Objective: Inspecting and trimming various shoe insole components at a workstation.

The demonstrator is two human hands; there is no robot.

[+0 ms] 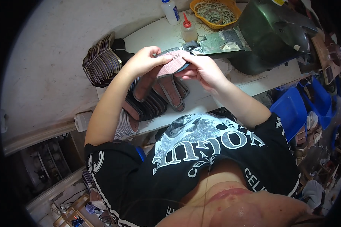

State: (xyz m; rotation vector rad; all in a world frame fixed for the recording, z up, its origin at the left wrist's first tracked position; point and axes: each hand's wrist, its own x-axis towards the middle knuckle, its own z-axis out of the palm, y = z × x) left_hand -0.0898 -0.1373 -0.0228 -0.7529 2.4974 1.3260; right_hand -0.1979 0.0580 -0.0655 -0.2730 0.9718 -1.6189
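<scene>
Both my hands grasp a pink sole, held up over the table.
My left hand (pixel 144 60) pinches one side of the sole (pixel 173 67), thumb on its pink face; my right hand (pixel 204 72) grips the other, thumb on top, fingers curled under. Below it, a row of soles (pixel 149 104) lies toward the table's (pixel 205 101) near edge; a stack (pixel 102 62) sits at the left end. Beyond stand a red-tipped bottle (pixel 188 32) and, at the far edge, a yellow basket (pixel 217 26).
</scene>
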